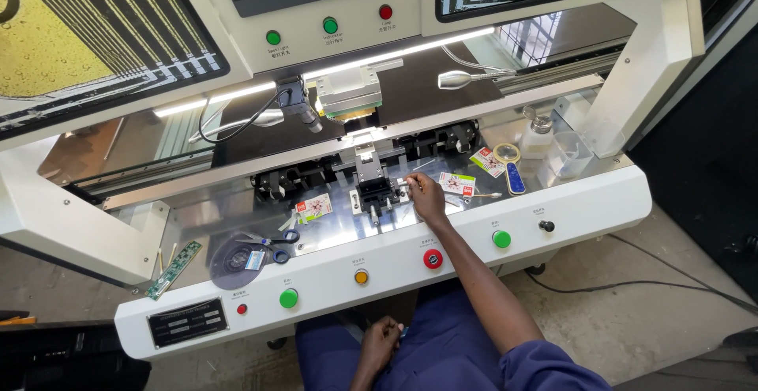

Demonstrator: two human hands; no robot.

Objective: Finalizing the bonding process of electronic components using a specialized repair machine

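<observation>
My right hand [427, 196] reaches onto the metal work plate [339, 229] of a white bonding machine. Its fingertips pinch a thin white stick, like a swab [401, 181], beside the black clamp fixture [373, 190] under the press head [348, 93]. My left hand [380, 340] rests closed on my blue-trousered lap below the machine's front panel; I cannot see anything in it.
Blue-handled scissors [278, 245] and a tape reel [235, 259] lie left on the plate, with a green circuit strip [174, 269] further left. Small cards [456, 183], a magnifier [509, 164] and clear containers [570, 153] sit to the right. Coloured buttons [433, 259] line the front panel.
</observation>
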